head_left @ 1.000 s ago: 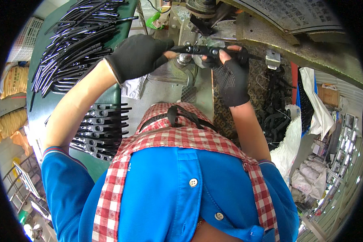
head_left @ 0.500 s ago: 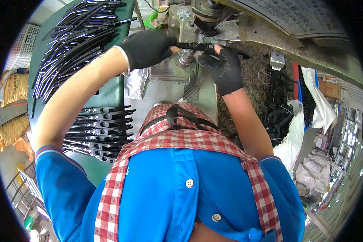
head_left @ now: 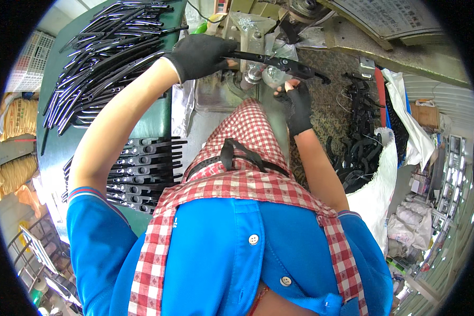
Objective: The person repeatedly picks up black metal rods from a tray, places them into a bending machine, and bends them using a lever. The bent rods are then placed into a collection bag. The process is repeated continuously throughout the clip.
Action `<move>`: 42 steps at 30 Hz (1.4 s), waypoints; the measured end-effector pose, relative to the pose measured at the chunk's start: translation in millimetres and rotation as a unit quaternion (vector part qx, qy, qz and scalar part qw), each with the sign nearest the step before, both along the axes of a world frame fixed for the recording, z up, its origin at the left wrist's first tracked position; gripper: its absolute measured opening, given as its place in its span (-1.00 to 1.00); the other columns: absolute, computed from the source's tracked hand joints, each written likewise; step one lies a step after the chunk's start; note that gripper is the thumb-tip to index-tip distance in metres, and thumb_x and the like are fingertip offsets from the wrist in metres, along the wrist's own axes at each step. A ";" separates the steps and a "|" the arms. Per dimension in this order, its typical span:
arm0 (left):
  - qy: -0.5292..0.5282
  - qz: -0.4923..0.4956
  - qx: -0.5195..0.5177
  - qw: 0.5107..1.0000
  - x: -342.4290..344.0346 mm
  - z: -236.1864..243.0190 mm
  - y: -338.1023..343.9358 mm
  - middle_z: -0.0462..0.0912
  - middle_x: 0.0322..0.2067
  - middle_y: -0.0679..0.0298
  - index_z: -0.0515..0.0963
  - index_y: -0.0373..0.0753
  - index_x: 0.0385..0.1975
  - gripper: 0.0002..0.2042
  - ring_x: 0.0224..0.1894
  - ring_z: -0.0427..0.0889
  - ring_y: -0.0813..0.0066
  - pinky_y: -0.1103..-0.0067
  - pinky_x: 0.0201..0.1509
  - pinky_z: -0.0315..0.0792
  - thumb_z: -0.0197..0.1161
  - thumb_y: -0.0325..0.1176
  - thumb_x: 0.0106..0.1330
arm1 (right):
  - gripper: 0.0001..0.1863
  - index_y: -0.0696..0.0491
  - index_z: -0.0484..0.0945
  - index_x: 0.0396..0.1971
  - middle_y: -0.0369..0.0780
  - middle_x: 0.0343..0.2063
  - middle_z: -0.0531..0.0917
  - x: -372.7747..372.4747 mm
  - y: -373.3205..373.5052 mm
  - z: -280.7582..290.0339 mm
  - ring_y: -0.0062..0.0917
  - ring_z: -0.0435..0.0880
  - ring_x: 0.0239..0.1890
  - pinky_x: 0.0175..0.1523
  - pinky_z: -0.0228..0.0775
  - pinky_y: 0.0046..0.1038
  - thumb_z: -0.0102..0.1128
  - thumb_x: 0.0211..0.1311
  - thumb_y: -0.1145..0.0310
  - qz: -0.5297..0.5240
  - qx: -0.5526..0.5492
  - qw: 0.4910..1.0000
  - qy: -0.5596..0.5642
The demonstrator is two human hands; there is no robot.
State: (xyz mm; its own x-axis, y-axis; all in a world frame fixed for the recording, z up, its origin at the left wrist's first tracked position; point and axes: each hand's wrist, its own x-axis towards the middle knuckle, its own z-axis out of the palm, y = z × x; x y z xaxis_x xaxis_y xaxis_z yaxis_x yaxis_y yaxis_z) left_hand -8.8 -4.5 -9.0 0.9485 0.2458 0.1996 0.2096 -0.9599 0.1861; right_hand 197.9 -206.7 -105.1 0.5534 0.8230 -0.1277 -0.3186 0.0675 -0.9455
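My left hand [head_left: 200, 57], in a black glove with bare fingertips, grips the left end of a long black slotted metal bar [head_left: 284, 64]. The bar slants down to the right, in front of the machine's upright metal post [head_left: 252, 45]. Just below its right half is my right hand [head_left: 299, 108], gloved the same way and apart from the bar. Its fingers are bent in with the fingertips close together; whether something small is between them cannot be made out. A clear plastic bag [head_left: 283, 50] lies behind the bar.
On the green table [head_left: 166, 113] at left lie a heap of thin black rods [head_left: 105, 63] and a neat row of black slotted bars [head_left: 137, 171]. A white woven sack [head_left: 376, 197] with black parts [head_left: 358, 152] stands at right. A machine beam [head_left: 395, 58] crosses the upper right.
My right hand has come off the bar and dropped below it. The bar, still in my left hand, now shows more of its length and slants down to the right.
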 end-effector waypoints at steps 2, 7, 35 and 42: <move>0.020 0.009 -0.008 1.000 -6.4 3.3 1.4 0.61 -0.45 0.07 0.50 -0.14 -0.10 -0.65 -0.39 0.61 0.04 0.28 -0.36 0.47 0.14 -0.07 0.24 | -0.80 0.15 0.51 -0.22 -0.24 -0.39 0.60 18.2 -2.0 -31.9 -0.51 0.59 -0.39 -0.23 0.47 -0.45 0.16 0.22 0.37 -0.038 -0.029 0.998 -0.040; 0.015 0.014 -0.011 1.000 -8.2 4.2 2.2 0.60 -0.47 0.07 0.51 -0.14 -0.12 -0.68 -0.42 0.61 0.05 0.28 -0.36 0.47 0.20 -0.14 0.19 | -0.65 0.05 0.53 -0.14 -0.07 -0.20 0.61 60.3 36.1 -64.1 -0.21 0.60 -0.15 -0.04 0.42 -0.26 0.12 0.16 0.14 0.021 -0.252 0.853 -0.457; 0.031 0.103 -0.119 0.987 -157.3 16.0 -33.6 0.61 -0.45 0.14 0.54 -0.05 -0.14 -0.79 -0.36 0.61 0.11 0.29 -0.32 0.45 0.12 -0.27 0.24 | -0.64 0.05 0.61 -0.35 -0.02 -0.33 0.63 56.9 88.0 -55.5 -0.11 0.60 -0.21 -0.17 0.41 -0.15 0.14 0.06 0.05 0.111 -0.321 0.674 -0.656; 0.204 0.274 -0.169 0.924 -306.4 -29.2 -81.6 0.63 -0.32 0.15 0.58 -0.13 -0.25 -0.81 -0.24 0.60 0.10 0.33 -0.18 0.46 0.10 -0.39 0.15 | -0.70 0.07 0.60 -0.33 0.00 -0.35 0.62 74.2 86.5 -65.8 -0.11 0.61 -0.28 -0.18 0.42 -0.24 0.17 0.03 0.16 0.143 -0.255 0.721 -0.628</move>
State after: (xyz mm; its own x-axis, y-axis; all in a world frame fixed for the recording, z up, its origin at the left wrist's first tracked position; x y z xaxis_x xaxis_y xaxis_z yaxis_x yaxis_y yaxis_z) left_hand -315.2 -86.1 -38.1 0.6419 0.6948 -0.3243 0.7666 -0.5899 0.2535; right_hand 272.0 -120.2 -170.9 0.3125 0.9499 0.0007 0.8792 -0.2890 -0.3788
